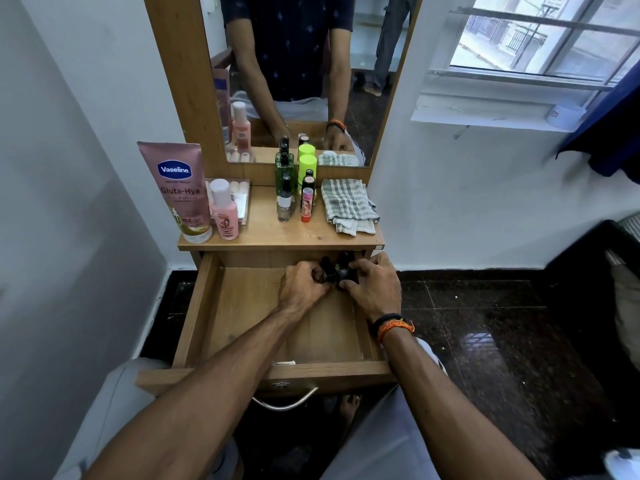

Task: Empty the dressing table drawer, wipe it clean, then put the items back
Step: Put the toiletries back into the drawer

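Note:
The wooden drawer [242, 306] of the dressing table is pulled out below the tabletop [277, 233]. Both my hands are inside it at the back right. My left hand [301, 289] and my right hand [375, 289] have their fingers curled round a cluster of small dark bottles [335, 270] between them. The rest of the drawer floor is bare wood. On the tabletop lies a folded checked cloth [348, 206], beside a pink lip balm [307, 204], a nail polish bottle [284, 202], a green spray bottle [284, 171] and a lime-capped container [307, 166].
A pink Vaseline tube [180, 192] and a small pink bottle [224, 211] stand at the tabletop's left, before a clear box [242, 199]. The mirror [294, 74] rises behind. White wall at left, window at upper right, dark tiled floor [485, 323] at right.

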A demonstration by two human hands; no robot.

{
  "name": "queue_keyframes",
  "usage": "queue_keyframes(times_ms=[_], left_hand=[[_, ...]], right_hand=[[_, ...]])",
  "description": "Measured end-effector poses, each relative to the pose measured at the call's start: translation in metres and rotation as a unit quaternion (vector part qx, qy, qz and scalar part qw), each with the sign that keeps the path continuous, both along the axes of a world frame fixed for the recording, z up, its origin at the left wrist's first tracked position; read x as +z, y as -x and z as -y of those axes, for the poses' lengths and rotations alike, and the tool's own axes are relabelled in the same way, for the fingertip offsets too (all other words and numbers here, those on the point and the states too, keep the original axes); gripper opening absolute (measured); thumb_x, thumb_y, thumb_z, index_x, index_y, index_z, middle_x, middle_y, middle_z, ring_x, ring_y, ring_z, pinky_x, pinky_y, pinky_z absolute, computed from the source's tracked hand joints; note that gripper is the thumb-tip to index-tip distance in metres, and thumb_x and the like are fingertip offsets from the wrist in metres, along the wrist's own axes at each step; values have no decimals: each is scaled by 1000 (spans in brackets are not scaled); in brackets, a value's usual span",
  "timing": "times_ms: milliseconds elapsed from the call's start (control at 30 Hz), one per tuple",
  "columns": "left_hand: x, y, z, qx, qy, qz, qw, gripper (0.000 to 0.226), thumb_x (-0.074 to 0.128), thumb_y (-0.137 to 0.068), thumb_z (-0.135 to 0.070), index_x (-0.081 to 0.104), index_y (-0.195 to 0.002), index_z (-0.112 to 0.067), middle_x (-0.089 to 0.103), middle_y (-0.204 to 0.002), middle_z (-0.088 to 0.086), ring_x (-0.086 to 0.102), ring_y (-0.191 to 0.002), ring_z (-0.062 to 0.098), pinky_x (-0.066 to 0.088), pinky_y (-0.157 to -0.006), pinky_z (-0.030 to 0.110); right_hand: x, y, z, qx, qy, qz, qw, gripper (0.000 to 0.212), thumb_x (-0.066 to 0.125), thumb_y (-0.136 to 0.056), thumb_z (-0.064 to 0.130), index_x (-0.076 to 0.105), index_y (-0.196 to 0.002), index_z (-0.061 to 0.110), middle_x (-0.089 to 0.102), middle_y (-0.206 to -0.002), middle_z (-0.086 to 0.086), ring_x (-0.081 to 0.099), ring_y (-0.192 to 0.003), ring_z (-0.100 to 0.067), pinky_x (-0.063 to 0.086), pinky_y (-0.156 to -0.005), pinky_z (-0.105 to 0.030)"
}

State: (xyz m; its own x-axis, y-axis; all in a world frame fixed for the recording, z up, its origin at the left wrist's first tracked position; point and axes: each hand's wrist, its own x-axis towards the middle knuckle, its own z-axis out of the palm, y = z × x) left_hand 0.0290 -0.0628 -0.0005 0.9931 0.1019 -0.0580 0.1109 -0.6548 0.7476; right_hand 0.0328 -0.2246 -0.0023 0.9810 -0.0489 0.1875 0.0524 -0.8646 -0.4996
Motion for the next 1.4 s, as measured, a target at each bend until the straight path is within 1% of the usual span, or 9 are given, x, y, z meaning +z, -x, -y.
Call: queue_keyframes(times_ms=[67,167,300,400,567,700,867,1100,1400], left_hand=[[2,2,-3,3,-11,4,1000,24,80,-76,-35,74,-94,-19,74,-88,-4,69,-86,17,58,-77,34],[6,9,-10,22,-24,26,999,21,76,-79,-40,74,-88,-21,73,-82,-7,67,-80,13,58,-71,33],[19,17,-18,31,-32,88,995,15,72,-85,-36,71,-78,-22,68,-72,-9,63,-69,9,49,-59,25],[40,13,-24,26,-32,184,982,14,69,-90,-28,69,-82,-17,67,-75,-6,63,-69,10,56,-62,32],[72,-8,-33,89,-51,297,949,9,64,-91,-18,64,-98,-13,62,-94,-1,57,-84,15,54,-68,35],[81,-27,-42,138,-48,293,945,30,66,-87,-18,60,-116,-11,57,-111,6,48,-98,13,39,-75,22],[86,-44,-51,148,-52,249,956,41,73,-84,-32,58,-117,-14,57,-113,6,53,-101,19,44,-74,26],[82,-51,-58,122,-83,243,959,35,75,-84,-32,62,-112,-15,65,-104,6,61,-97,22,54,-77,40],[81,-54,-55,135,-87,245,956,26,73,-86,-23,58,-106,-16,64,-99,3,62,-91,21,55,-70,39]], right_hand=[[4,5,-1,2,-10,22,1000,35,79,-78,23,73,-113,20,47,-103,3,52,-97,-17,47,-78,-28],[13,11,-4,-23,-44,91,995,27,69,-80,10,75,-105,17,53,-92,3,55,-82,-17,53,-71,-31],[33,9,-16,-43,-104,165,980,21,67,-82,7,76,-99,14,62,-90,-5,60,-75,-22,55,-68,-33],[56,-4,-34,-14,-135,179,974,17,68,-88,12,74,-104,15,63,-95,-6,62,-78,-20,58,-72,-38],[89,-34,-69,37,-156,203,966,20,70,-88,16,72,-109,16,67,-100,-5,56,-75,-5,53,-70,-21],[99,-53,-88,33,-163,188,968,24,72,-88,22,71,-111,18,70,-100,-2,62,-81,-11,58,-78,-31],[98,-64,-100,10,-130,159,979,27,77,-83,35,66,-104,21,68,-89,5,65,-80,-15,58,-79,-41],[98,-67,-107,-4,-118,148,982,35,79,-81,40,62,-106,22,73,-89,3,69,-82,-17,59,-77,-40],[94,-59,-102,-17,-146,156,977,34,80,-81,33,63,-108,21,76,-89,4,72,-82,-14,61,-78,-40]])
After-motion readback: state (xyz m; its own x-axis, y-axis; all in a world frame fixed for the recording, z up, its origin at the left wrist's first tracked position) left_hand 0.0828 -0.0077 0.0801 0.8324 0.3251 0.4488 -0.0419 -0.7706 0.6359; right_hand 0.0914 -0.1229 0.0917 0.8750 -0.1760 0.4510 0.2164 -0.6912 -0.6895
